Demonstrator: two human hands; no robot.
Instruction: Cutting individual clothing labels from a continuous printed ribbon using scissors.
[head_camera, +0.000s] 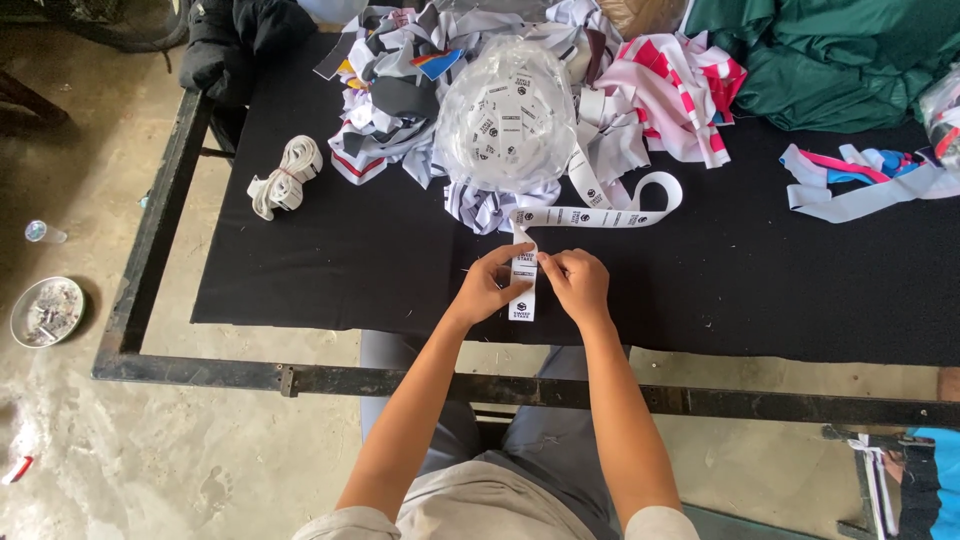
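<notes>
Two bare forearms reach up from the bottom edge toward the middle of a black-covered table (330, 270). Left hand (487, 287) and right hand (575, 283) meet at centre, fingertips pinched on a white printed label ribbon (524, 275) that hangs between them. From the hands, the ribbon loops toward 2 o'clock, then back to a clear bag of labels (506, 112) at 12 o'clock. A folded white strap bundle (286, 176) lies at 10 o'clock; green cloth (830, 60) lies at 1 o'clock.

Soft daylight, sharp (edges bowed).
</notes>
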